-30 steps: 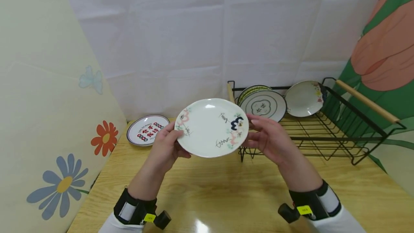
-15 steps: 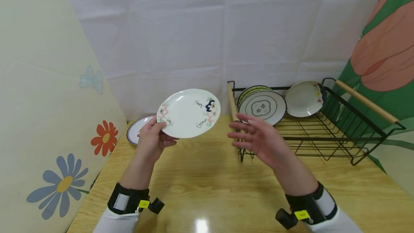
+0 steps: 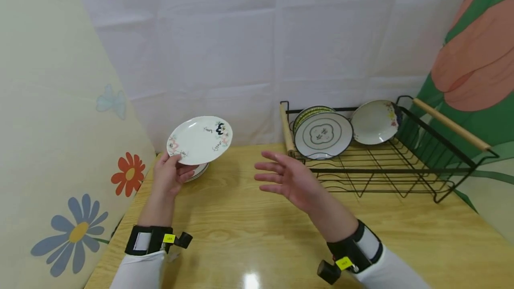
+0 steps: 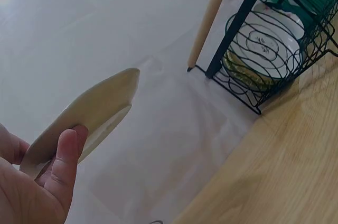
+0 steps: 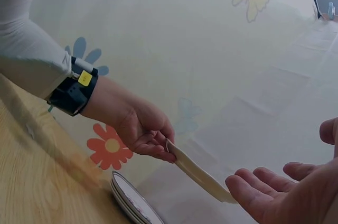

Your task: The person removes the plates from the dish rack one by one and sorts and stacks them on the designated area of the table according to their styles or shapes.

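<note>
My left hand pinches the near-left rim of a white plate with pink and dark blue flowers and handwriting-like lettering. The plate is tilted and held up over the table's back left. Beneath it, mostly hidden in the head view, lies a small stack of dark-rimmed plates, seen edge-on in the right wrist view. In the left wrist view the plate's underside shows, thumb and fingers at its edge. My right hand is held in the air right of the plate, fingers spread and holding nothing.
A black wire dish rack with wooden handles stands at the back right. In it lean a grey-patterned plate, green-edged plates behind that, and a flowered bowl-like plate. A white cloth hangs behind the wooden table.
My right hand has let go of the flowered plate and moved left, its fingers spread. My left hand has carried the plate left, over the stack.
</note>
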Available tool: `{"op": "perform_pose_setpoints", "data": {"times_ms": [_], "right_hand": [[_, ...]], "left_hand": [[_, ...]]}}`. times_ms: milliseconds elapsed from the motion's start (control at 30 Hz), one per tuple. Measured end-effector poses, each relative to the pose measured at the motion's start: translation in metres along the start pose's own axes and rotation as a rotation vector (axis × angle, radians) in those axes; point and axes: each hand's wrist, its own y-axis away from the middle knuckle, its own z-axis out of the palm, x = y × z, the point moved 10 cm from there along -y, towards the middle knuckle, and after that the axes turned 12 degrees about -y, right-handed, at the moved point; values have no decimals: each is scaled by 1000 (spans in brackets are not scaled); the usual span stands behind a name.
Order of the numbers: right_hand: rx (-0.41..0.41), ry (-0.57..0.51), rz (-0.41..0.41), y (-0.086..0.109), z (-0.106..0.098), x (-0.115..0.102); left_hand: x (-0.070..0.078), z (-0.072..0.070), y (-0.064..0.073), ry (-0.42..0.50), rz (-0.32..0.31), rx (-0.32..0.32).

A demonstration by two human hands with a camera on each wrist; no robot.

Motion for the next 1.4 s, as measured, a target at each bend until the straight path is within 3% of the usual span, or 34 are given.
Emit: {"op": "perform_pose_setpoints", "data": {"times_ms": [300, 533, 867, 1067, 1400], "right_hand": [[66, -33, 94, -33, -2, 47], [173, -50, 128, -60, -19, 83], [239, -76, 204, -87, -21, 127], [266, -25, 221, -90, -24, 140], [259, -18, 218, -85, -22, 138]], "left_hand": [[-29, -42, -21, 13, -119, 124], [-48, -61, -29, 29, -154, 181], [-69, -86, -31, 1, -208, 294], [-77, -93, -33, -4, -224, 309], [-80, -97, -36, -20, -251, 322]]}}
